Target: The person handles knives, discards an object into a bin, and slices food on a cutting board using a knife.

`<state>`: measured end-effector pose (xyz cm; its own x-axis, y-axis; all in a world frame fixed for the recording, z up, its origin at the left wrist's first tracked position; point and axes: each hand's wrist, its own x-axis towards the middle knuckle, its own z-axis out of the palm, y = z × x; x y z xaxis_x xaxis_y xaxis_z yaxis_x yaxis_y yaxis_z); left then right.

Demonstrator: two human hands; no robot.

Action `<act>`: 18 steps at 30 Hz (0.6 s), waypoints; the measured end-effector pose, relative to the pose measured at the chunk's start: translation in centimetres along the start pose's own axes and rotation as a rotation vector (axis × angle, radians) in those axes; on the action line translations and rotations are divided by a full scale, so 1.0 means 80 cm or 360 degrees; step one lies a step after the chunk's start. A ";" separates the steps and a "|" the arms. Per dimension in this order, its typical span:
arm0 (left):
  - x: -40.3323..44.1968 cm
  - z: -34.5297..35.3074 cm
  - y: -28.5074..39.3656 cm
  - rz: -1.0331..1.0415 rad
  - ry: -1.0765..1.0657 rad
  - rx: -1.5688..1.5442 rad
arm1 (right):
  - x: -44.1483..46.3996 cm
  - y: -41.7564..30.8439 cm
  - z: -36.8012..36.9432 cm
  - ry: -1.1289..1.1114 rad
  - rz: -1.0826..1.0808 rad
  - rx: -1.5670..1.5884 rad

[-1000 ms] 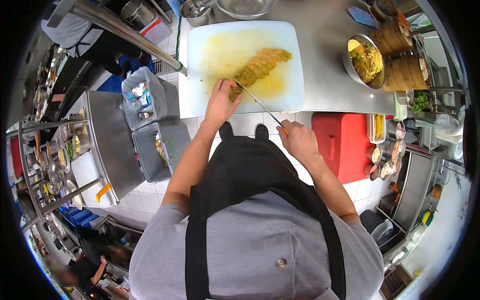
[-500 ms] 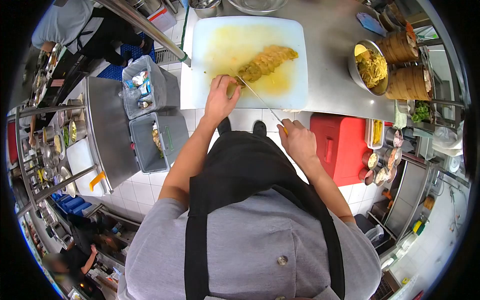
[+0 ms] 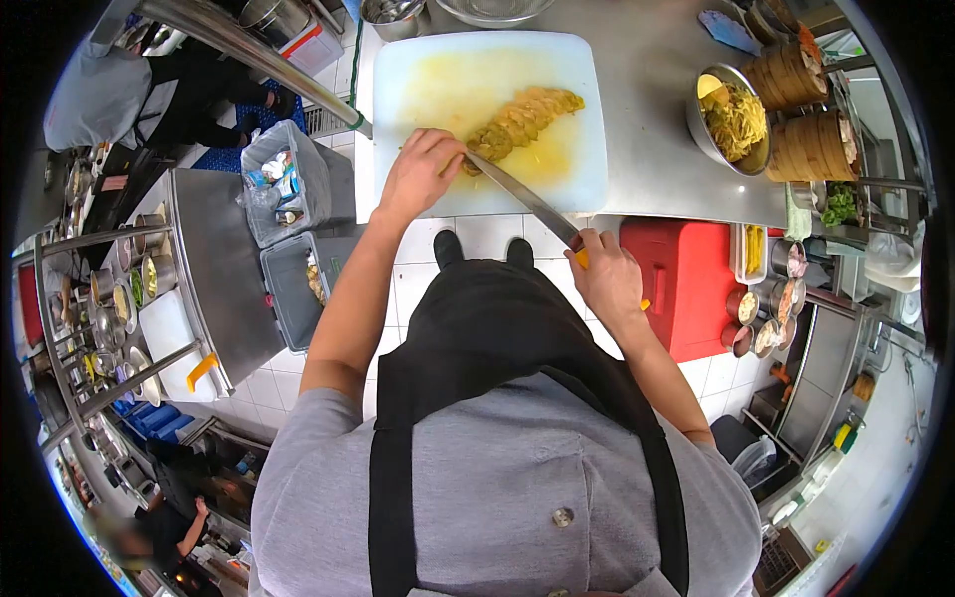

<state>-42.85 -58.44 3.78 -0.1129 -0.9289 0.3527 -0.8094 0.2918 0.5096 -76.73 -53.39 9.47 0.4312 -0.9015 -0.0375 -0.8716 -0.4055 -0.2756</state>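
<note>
A row of sliced yellow-green vegetable (image 3: 525,121), which looks pickled, lies slantwise on the white cutting board (image 3: 408,75). My left hand (image 3: 426,171) is at the row's near left end, fingers bent and pressed together on that end. The fingertips partly hide what is beneath them. My right hand (image 3: 605,274) is wrapped round the yellow handle of a long kitchen knife (image 3: 532,204). Its blade slants up and left over the board's near edge, broad side showing, with the tip beside my left fingertips at the vegetable. Yellow juice stains the board.
A steel bowl of shredded yellow-green vegetable (image 3: 736,121) stands on the steel counter (image 3: 642,129), near bamboo steamers (image 3: 811,147). Below right is a red box (image 3: 671,289). Grey bins (image 3: 323,189) stand left, under a metal rail (image 3: 254,62). Other people work at the left.
The knife has turned from edge-on to showing its broad side. My right hand has shifted slightly right, and my left hand slightly left and up. The vegetable row keeps its shape.
</note>
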 end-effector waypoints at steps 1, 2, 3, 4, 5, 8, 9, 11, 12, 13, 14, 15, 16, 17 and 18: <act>0.001 0.002 -0.003 -0.0122 0.0017 -0.0058 | -0.002 0.004 0.001 -0.0005 0.0026 0.0042; 0.002 0.003 0.000 -0.0114 0.0012 -0.0060 | -0.004 0.006 0.003 -0.0008 0.0053 0.0084; 0.002 0.006 0.005 -0.0268 -0.0022 -0.0057 | -0.006 0.009 0.004 -0.0004 0.0062 0.0085; 0.001 0.009 0.010 -0.0423 -0.0056 -0.0053 | -0.009 0.011 0.005 -0.0007 0.0111 0.0153; 0.000 0.016 0.017 -0.0419 -0.0057 -0.0054 | -0.010 0.012 0.005 -0.0011 0.0157 0.0222; -0.007 0.033 0.026 -0.0392 -0.0006 -0.0057 | -0.013 0.009 0.001 -0.0007 0.0160 0.0275; -0.010 0.035 0.025 -0.0497 -0.0022 -0.0179 | -0.014 0.007 -0.002 -0.0008 0.0170 0.0272; -0.017 0.035 0.023 -0.0600 -0.0046 -0.0305 | -0.011 0.001 -0.007 -0.0109 0.0161 0.0310; -0.022 0.032 0.022 -0.0611 -0.0023 -0.0356 | -0.010 -0.001 -0.006 -0.0110 0.0166 0.0310; -0.026 0.030 0.021 -0.0623 0.0002 -0.0407 | -0.009 -0.002 -0.005 -0.0161 0.0139 0.0323; -0.028 0.029 0.018 -0.0623 0.0000 -0.0409 | -0.006 -0.004 -0.005 -0.0212 0.0112 0.0334; -0.030 0.029 0.016 -0.0599 0.0000 -0.0427 | -0.003 -0.007 -0.003 -0.0215 0.0113 0.0331; -0.033 0.029 0.014 -0.0577 0.0002 -0.0445 | 0.000 -0.010 -0.001 -0.0240 0.0088 0.0301; -0.035 0.030 0.012 -0.0582 0.0005 -0.0447 | 0.002 -0.012 0.001 -0.0265 0.0062 0.0269; -0.036 0.030 0.010 -0.0537 0.0028 -0.0485 | 0.005 -0.014 0.002 -0.0268 0.0057 0.0265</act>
<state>-44.57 -56.09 1.26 0.1401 -0.9802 0.1396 -0.5926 0.0299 0.8050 -75.56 -53.24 9.58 0.4457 -0.8712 -0.2058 -0.8425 -0.3306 -0.4253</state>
